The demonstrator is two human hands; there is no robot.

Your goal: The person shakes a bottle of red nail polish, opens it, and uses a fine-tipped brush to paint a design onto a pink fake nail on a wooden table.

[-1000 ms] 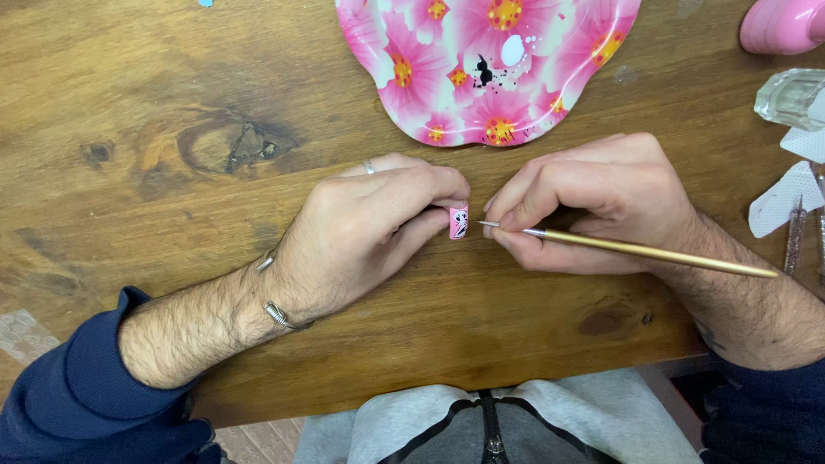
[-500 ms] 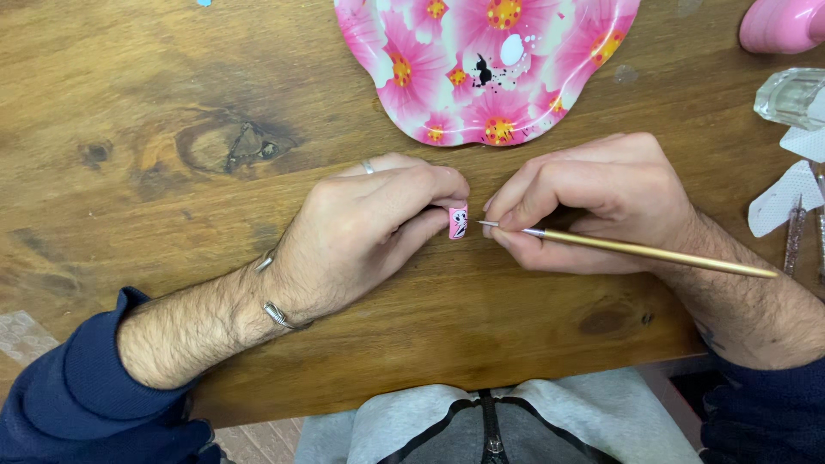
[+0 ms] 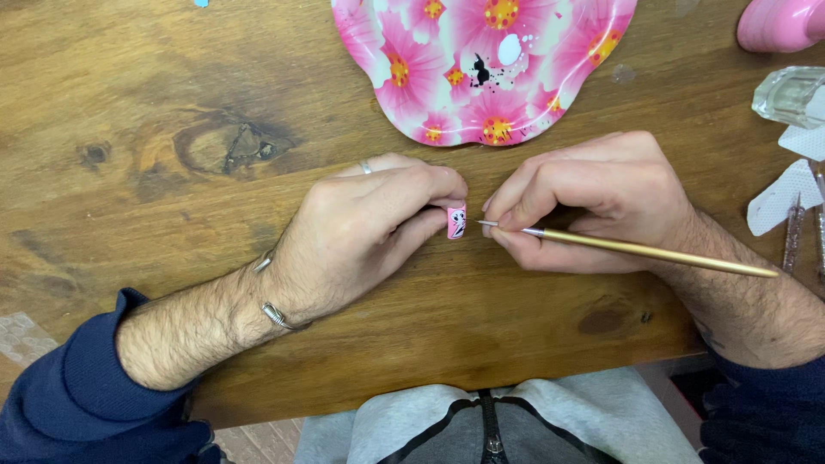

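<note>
Between the two hands, near the middle of the wooden table, sits a small pink nail tip with a white and black design on its face. Left hand pinches it at the far end between thumb and forefinger, other fingers curled under; hand rests on the wood. Nail tip's long axis runs near-to-far, painted face turned up toward the camera.

Right hand is closed in a pen grip on a thin gold brush. Brush's long axis lies roughly left-right, handle trailing off to the right past the wrist, fine point aimed left. Point sits just beside the right edge of the nail tip; contact too fine to tell. Right hand is the nearer to the painted face; the left only steadies.

Far side: a pink flowered plate with dabs of white and black paint. Far right edge: a clear glass bottle and white paper scraps.
</note>
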